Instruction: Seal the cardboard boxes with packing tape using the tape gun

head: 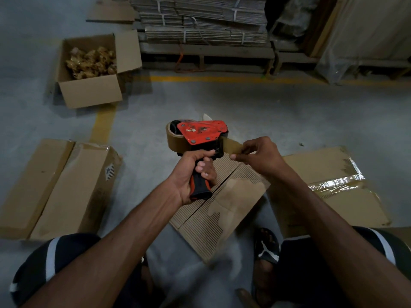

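Note:
My left hand [195, 174] grips the black and orange handle of a red tape gun [201, 135] held above the floor at mid-frame. A roll of brown tape [174, 140] sits on the gun's left side. My right hand [259, 156] pinches the loose end of the tape strip [232, 146] drawn out from the gun's right side. Below the gun lies a small cardboard box [219, 210] with a striped, peeled top and an open seam down its middle. A flat box [333, 187] with shiny tape across it lies at the right.
A long cardboard box [55, 190] lies on the floor at left. An open box [89, 72] with crumpled brown tape scraps stands at the back left. Bundled flat cardboard on a pallet [200, 25] fills the back. Yellow floor lines [102, 125] cross the grey concrete. My knees frame the bottom.

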{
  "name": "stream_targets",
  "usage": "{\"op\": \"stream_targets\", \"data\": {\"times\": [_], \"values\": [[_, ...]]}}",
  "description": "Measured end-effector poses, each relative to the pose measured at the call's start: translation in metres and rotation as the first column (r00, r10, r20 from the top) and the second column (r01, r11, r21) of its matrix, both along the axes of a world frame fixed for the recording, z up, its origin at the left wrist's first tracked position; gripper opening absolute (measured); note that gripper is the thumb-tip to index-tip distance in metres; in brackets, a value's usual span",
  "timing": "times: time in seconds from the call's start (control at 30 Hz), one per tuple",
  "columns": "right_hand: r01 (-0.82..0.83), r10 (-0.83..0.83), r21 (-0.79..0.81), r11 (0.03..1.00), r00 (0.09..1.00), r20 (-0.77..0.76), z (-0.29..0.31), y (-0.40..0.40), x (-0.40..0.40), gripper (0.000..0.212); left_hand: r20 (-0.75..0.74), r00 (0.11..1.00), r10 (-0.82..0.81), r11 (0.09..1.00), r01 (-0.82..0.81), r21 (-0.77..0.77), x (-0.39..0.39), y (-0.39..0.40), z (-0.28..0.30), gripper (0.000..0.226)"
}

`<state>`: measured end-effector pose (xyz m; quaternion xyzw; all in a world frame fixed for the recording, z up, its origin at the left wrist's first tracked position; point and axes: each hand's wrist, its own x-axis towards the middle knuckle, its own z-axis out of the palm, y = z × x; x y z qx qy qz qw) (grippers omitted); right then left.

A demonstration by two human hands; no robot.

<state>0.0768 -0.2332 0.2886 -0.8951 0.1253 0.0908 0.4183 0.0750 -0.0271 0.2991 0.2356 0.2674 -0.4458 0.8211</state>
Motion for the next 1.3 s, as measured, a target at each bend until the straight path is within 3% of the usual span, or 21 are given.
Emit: {"op": "stream_targets", "data": {"times": [0.1, 0.2, 0.3, 0.4, 0.47, 0.57, 0.7, 0.9, 1.1, 1.3], "values": [[-0.125, 0.11, -0.139, 0.982, 0.988, -0.112, 0.0, -0.011, -0.002, 0.03, 0.054, 0.998, -0.017, 0.996, 0.012, 0.093, 0.001, 0.004, 0.0, 0.027], [-0.123, 0.111, -0.182, 0.976, 0.991, -0.074, -0.006, -0.018, -0.003, 0.018, 0.138, 0.989, -0.062, 0.97, 0.028, 0.241, 0.003, 0.009, 0.001, 0.031], [-0.021, 0.024, 0.03, 0.999, 0.996, -0.089, -0.001, -0.013, -0.005, 0.023, 0.274, 0.948, -0.16, 0.906, 0.03, 0.423, 0.003, 0.011, 0.005, 0.033], [0.134, -0.051, 0.297, 0.945, 0.961, -0.271, 0.013, -0.001, -0.008, 0.046, 0.415, 0.858, -0.302, 0.795, -0.013, 0.606, 0.001, 0.013, 0.009, 0.032], [0.213, -0.061, 0.368, 0.905, 0.921, -0.384, 0.021, 0.005, -0.01, 0.056, 0.475, 0.792, -0.384, 0.729, -0.056, 0.683, -0.001, 0.013, 0.011, 0.029], [0.303, -0.08, 0.404, 0.863, 0.872, -0.483, 0.024, 0.01, -0.012, 0.061, 0.519, 0.719, -0.462, 0.698, -0.066, 0.714, -0.004, 0.011, 0.012, 0.02], [0.316, -0.067, 0.37, 0.873, 0.831, -0.553, 0.027, 0.012, -0.015, 0.053, 0.531, 0.662, -0.53, 0.667, -0.062, 0.742, -0.008, 0.009, 0.011, 0.023], [0.375, -0.115, 0.378, 0.846, 0.822, -0.558, 0.026, 0.009, -0.014, 0.029, 0.527, 0.639, -0.561, 0.653, -0.05, 0.756, -0.009, 0.007, 0.01, 0.031], [0.369, -0.071, 0.392, 0.843, 0.797, -0.599, 0.026, 0.009, -0.015, 0.02, 0.528, 0.627, -0.572, 0.649, -0.048, 0.759, -0.01, 0.007, 0.01, 0.03], [0.363, -0.151, 0.347, 0.865, 0.847, -0.51, 0.021, 0.007, -0.013, 0.011, 0.518, 0.628, -0.581, 0.639, -0.043, 0.768, -0.012, 0.005, 0.008, 0.031]]}}
